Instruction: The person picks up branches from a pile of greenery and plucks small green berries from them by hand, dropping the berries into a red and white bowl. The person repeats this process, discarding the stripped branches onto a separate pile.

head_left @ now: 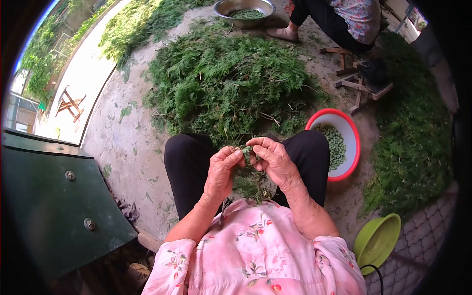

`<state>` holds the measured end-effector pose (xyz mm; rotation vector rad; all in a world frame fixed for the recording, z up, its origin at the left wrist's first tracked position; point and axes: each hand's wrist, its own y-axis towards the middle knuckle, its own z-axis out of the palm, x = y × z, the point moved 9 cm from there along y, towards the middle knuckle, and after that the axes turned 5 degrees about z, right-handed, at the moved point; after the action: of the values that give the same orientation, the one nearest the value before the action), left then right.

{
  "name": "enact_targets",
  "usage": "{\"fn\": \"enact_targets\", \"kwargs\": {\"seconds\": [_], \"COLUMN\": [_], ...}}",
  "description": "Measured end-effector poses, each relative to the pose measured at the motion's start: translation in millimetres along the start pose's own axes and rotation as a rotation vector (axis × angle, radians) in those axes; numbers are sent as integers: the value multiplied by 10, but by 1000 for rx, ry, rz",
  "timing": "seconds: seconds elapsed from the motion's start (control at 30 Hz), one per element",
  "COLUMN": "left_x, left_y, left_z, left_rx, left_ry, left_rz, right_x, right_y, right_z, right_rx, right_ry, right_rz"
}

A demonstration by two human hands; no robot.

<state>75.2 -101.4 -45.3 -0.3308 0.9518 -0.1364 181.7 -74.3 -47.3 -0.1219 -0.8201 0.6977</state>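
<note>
Between my knees, both hands meet over a small green conifer sprig [249,156]. My left hand [222,169] pinches it between thumb and fingers. My right hand [276,160] has its thumb and forefinger closed at the sprig's other side; fingers partly cover it. More green twigs [251,184] lie in my lap just below the hands. To the right of my right knee stands a white basin with a red rim [357,147], holding many small pale-green cones [334,145].
A big heap of cut conifer branches [226,83] lies ahead, with another pile [408,132] at the right. A metal bowl [268,9] of green cones stands beyond, near a seated person [339,19]. A lime-green basin [377,241] tilts at lower right; a dark green panel [59,196] is left.
</note>
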Motion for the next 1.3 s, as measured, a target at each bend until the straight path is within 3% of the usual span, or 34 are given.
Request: {"fn": "enact_targets", "kwargs": {"seconds": [0.3,0.37,0.5,0.57,0.77,1.07,1.3], "left_x": [32,39,48,62,62,112,113], "left_y": [17,-7,-3,33,-13,-29,-44], "left_z": [-7,33,48,-11,108,123,199], "left_rx": [37,36,-20,-14,39,6,16], "left_ry": [145,68,-5,61,244,358,220], "left_rz": [30,-45,-58,2,48,-12,-91], "right_x": [40,-89,-101,49,219,283,453], "right_y": [18,30,76,104,8,-19,-153], "right_z": [26,0,-39,-137,-157,-77,24], "right_rx": [-17,41,36,-41,-308,-347,-402], "right_ry": [-286,23,143,129,-99,-344,-552], "right_rz": [-39,81,72,-110,-310,-460,-620]}}
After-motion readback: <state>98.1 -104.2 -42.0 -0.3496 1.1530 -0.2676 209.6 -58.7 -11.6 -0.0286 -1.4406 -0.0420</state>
